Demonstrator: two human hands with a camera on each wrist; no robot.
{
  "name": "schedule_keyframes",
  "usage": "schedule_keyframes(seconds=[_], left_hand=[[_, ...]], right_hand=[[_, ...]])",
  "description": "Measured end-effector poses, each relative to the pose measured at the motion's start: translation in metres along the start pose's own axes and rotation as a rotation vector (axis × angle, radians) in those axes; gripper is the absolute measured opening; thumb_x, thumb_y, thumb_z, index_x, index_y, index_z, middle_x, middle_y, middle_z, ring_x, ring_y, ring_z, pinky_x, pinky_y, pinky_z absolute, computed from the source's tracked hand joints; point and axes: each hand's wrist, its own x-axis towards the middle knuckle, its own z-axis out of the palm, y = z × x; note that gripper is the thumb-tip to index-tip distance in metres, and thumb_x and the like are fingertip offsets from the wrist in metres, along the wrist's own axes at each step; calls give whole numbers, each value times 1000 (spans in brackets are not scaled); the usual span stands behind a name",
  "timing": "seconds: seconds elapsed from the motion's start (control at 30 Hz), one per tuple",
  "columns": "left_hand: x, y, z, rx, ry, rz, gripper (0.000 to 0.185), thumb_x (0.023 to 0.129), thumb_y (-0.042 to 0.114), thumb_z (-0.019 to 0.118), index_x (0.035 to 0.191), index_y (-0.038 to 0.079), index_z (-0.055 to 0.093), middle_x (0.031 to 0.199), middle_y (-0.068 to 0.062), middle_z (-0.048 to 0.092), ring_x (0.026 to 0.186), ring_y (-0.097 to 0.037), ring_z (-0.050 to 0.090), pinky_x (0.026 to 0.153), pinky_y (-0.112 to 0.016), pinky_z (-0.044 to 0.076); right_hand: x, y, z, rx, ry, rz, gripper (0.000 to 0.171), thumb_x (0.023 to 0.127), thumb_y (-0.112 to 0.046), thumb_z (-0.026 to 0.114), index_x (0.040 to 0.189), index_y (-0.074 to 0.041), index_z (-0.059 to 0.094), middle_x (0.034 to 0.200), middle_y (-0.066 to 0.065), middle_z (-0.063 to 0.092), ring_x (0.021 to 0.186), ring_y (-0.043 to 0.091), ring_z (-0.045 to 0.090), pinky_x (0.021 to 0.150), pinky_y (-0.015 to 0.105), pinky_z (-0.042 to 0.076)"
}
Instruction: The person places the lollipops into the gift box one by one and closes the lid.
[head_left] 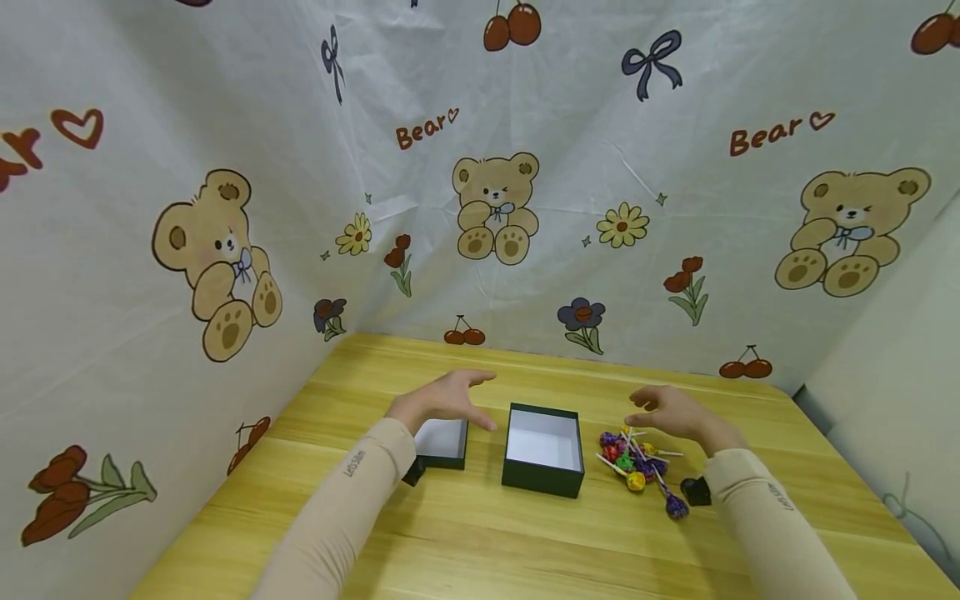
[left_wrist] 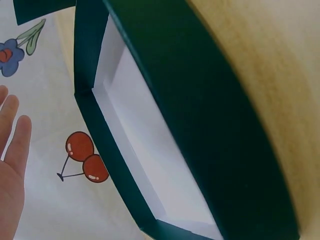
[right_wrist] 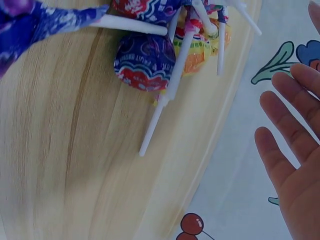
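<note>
My left hand (head_left: 448, 396) hovers with its fingers spread and thumb apart, over the shallow dark green lid (head_left: 442, 461), whose inside is white. Part of that lid is hidden behind the hand and sleeve. To its right stands a dark green open box (head_left: 542, 481) with a white inside. Just above a pile of wrapped lollipops (head_left: 636, 481) is my right hand (head_left: 671, 410), its fingers loosely bent and holding nothing. Blue, red and yellow wrappers show on the lollipops (right_wrist: 145, 62) in the right wrist view, where the right hand (right_wrist: 300, 175) appears with fingers extended.
One purple lollipop (head_left: 677, 505) lies at the near side of the pile. Small black objects show beside the left sleeve (head_left: 414, 472) and the right sleeve (head_left: 712, 475). A white bear-print cloth (head_left: 555, 275) hangs behind the wooden table (head_left: 480, 550).
</note>
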Motion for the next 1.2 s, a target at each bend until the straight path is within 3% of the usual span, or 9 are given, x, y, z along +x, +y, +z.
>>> schedule_keyframes(seconds=[0.47,0.9,1.2], left_hand=[[4,-2,15,24,-35,-12,105,71,37,92,157,17,35,164,-4,31,152,-29,28,120,-50,33],[8,0,23,72,-65,-32,106,73,39,90,159,19,31,164,-5,31,151,-32,30,117,-54,36],[7,2,26,43,-101,-31,102,74,37,90,157,21,34,164,-3,31,151,-30,29,118,-54,34]], right_hand=[[10,1,17,62,-22,-24,45,92,-18,73,123,12,63,115,26,68,105,37,66,91,54,55],[21,-3,26,113,-54,-30,35,88,-8,74,117,12,66,113,26,70,104,38,68,90,51,57],[27,-2,34,120,-77,5,34,88,-8,75,116,9,68,111,22,71,101,32,69,90,50,57]])
